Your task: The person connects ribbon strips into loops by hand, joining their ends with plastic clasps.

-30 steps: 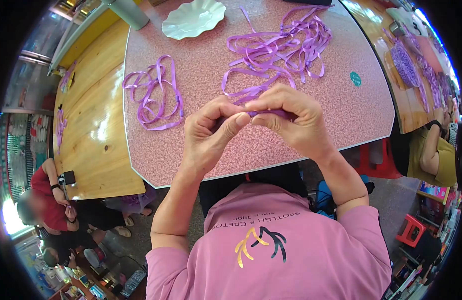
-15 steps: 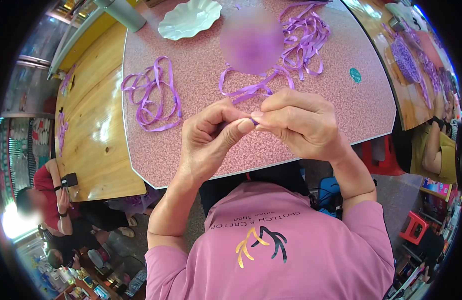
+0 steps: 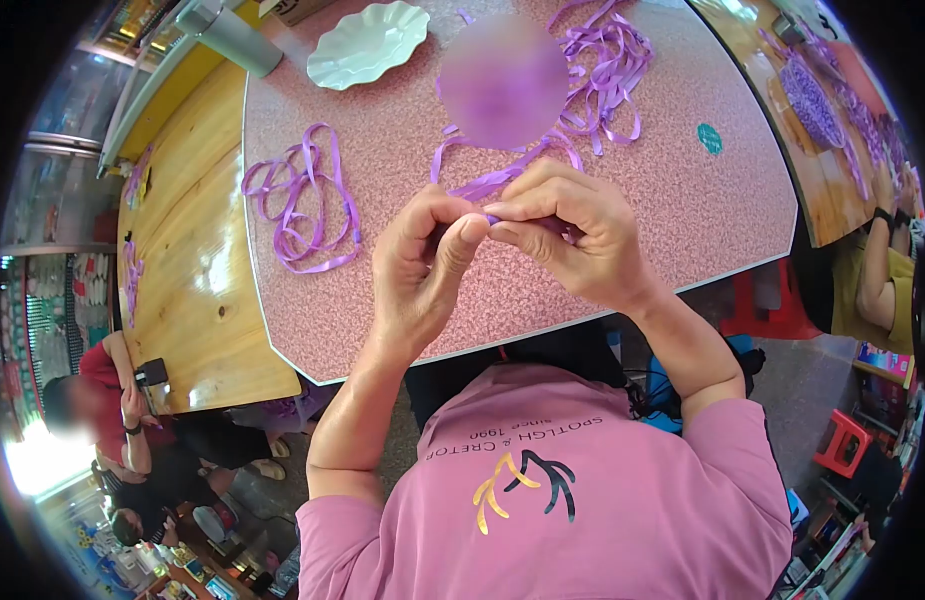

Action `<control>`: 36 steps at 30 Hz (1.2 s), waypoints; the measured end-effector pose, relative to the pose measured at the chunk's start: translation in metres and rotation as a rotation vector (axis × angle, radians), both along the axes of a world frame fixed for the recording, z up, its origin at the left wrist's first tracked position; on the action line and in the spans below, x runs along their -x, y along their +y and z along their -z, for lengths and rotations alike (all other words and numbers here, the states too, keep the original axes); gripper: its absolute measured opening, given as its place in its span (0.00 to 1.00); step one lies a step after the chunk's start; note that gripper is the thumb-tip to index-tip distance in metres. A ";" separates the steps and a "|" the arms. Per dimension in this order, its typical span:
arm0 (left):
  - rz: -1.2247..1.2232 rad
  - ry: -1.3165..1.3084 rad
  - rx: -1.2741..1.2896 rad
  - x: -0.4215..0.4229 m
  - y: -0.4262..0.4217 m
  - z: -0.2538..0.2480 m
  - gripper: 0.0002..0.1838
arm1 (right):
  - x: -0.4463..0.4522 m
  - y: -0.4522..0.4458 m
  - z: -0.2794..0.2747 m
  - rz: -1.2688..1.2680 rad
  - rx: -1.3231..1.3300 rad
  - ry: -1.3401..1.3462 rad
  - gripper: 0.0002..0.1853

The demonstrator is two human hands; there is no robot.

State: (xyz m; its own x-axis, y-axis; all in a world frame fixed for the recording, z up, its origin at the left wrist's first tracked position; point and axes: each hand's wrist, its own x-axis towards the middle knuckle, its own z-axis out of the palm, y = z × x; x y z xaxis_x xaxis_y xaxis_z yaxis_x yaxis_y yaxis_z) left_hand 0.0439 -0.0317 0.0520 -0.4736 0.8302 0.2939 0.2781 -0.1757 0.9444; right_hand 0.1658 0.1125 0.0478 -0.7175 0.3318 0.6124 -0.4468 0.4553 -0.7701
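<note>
My left hand (image 3: 422,260) is closed, its thumb and forefinger pinching a purple ribbon (image 3: 493,219). From the other side my right hand (image 3: 574,235) pinches the same ribbon, fingertips nearly touching those of the left. Only a small piece of it shows between the fingers. Beyond my hands a tangled pile of purple ribbon (image 3: 607,70) lies on the pink speckled table (image 3: 382,330), partly hidden by a round blur. A looser purple ribbon loop (image 3: 312,265) lies on the table to the left.
A scalloped pale plate (image 3: 368,46) and a grey-green cylinder (image 3: 232,38) stand at the far side. Wooden tables flank the pink one. One person (image 3: 112,400) sits at the left, another (image 3: 872,290) at the right. A red stool (image 3: 842,445) stands at the right.
My right fingers first opened up a little from the ribbon's far side, then came back around it. Both hands have shifted slightly left in view. A round blur now covers part of the pile.
</note>
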 end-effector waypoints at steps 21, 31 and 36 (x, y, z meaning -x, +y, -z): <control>-0.072 0.066 -0.133 -0.015 0.004 0.015 0.17 | -0.003 0.000 -0.013 0.003 -0.190 0.076 0.12; -0.119 0.223 -0.162 -0.019 0.008 0.017 0.15 | -0.008 -0.003 -0.010 0.012 -0.103 0.041 0.11; -0.073 0.134 -0.114 -0.022 0.006 0.019 0.16 | -0.007 -0.004 -0.006 0.016 -0.086 0.094 0.09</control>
